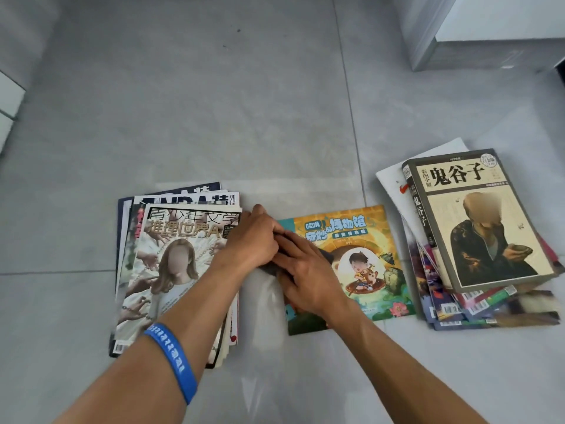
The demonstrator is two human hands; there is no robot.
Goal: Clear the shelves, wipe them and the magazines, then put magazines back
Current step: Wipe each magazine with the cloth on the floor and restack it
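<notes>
A colourful children's picture book [360,240] lies flat on the grey floor between two piles. A dark cloth [267,269] lies across the book's left edge, mostly hidden under my hands. My right hand [305,270] presses flat on the cloth with its fingers spread. My left hand [252,240] sits just left of it, knuckles up, fingers curled down onto the cloth at the book's edge. Its fingertips are hidden. A left pile of magazines [171,270] lies under my left forearm. A right pile [477,240] is topped by a thick beige book.
A clear plastic sheet [263,332] lies on the floor tiles under the book and between the piles. A white cabinet base [434,41] stands at the back right. White furniture edges [7,102] show at the far left.
</notes>
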